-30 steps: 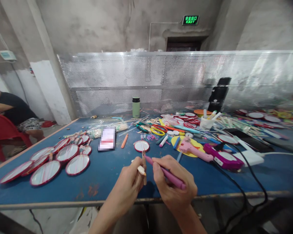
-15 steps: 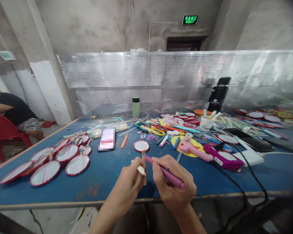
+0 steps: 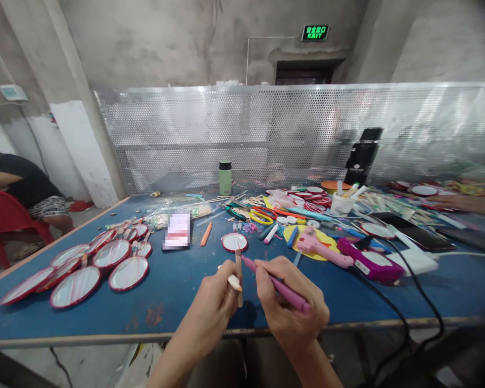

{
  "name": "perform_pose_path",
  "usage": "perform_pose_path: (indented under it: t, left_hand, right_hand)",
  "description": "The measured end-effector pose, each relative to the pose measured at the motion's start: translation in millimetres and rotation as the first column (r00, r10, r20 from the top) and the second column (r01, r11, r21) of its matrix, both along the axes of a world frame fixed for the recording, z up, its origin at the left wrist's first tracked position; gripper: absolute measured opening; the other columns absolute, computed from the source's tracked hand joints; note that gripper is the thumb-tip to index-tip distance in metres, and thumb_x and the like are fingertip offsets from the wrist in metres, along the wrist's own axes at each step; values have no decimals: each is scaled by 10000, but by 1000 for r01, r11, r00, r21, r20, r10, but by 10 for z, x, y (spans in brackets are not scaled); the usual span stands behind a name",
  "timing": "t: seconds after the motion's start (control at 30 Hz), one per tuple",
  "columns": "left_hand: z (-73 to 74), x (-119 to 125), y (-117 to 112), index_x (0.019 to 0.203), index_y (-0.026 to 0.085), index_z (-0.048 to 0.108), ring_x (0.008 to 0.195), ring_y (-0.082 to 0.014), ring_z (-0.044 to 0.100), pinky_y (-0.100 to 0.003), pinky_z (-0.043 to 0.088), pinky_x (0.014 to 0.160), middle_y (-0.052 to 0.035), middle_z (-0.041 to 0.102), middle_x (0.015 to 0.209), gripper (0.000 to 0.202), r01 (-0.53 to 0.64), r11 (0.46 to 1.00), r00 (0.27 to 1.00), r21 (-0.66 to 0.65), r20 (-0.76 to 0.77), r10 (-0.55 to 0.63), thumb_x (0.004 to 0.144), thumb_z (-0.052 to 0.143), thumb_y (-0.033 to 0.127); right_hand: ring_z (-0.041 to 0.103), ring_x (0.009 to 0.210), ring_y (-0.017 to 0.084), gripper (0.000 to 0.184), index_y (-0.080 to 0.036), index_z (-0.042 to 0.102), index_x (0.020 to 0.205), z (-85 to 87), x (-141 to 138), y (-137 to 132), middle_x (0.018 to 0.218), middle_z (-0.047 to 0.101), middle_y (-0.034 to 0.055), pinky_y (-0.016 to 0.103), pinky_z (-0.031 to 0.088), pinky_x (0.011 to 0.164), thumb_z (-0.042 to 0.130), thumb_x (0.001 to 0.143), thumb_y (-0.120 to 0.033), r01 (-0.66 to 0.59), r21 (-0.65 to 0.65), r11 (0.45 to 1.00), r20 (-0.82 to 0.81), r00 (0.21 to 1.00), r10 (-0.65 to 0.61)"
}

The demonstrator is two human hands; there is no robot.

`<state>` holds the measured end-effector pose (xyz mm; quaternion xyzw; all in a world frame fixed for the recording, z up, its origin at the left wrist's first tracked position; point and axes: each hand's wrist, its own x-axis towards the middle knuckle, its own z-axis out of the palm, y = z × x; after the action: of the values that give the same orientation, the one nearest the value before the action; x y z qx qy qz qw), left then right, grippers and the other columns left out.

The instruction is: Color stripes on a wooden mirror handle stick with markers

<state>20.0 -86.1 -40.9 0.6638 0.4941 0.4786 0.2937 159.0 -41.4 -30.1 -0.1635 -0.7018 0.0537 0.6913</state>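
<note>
R hand [image 3: 294, 319] w/ pink pen [image 3: 288, 292], EXIT sign [image 3: 315, 33] in bkgd

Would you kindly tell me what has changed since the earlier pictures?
The right hand and its pink pen have shifted slightly right, away from the wooden stick. A co-worker's arm has come in at far right. The left hand still holds the stick.

Between our left hand [image 3: 217, 291] and the round discs [image 3: 111, 253], we find a wide bare part of the surface [image 3: 172, 288], where a hand could pass low. Farther ahead, the phone [image 3: 177, 230] and orange marker [image 3: 206, 234] obstruct us; at right, the pink glue gun [image 3: 323, 249] and purple box [image 3: 369, 261] do.
</note>
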Motion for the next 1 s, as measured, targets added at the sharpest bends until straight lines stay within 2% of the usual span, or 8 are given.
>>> perform_pose_path:
  t: [0.3,0.53,0.77,1.0]
  left_hand:
    - [7,9,1,793,221,402,542,-95,314,-200,268,519,87,403,606,245,13,1000,1000,-16,25,-13,1020,364,303]
    - [25,16,3,791,216,415,557,-96,325,-200,269,527,82,414,614,246,-5,1000,1000,-2,12,5,1018,374,301]
    - [16,16,0,791,222,404,544,-98,316,-199,265,514,89,391,605,250,0,999,1000,-38,24,1,1017,370,324]
    - [9,11,5,781,221,399,554,-100,336,-202,273,522,79,414,617,244,7,1000,999,-7,35,-7,1012,365,289]
  right_hand:
    - [596,590,111,202,-172,675,900,17,-9,3,713,664,1,235,503,571,616,811,0,-11,-12,1000,0,1000,11]
    - [623,631,122,207,-180,668,924,10,-5,7,739,690,11,247,523,613,608,826,-8,7,21,1000,37,999,-8]
    - [603,603,111,199,-178,672,898,10,8,5,723,673,4,239,512,583,615,818,-6,22,-8,1000,-8,1000,-22]
    - [625,605,122,186,-183,674,904,19,8,2,729,687,8,244,522,582,600,831,-28,23,-3,1000,26,999,-22]
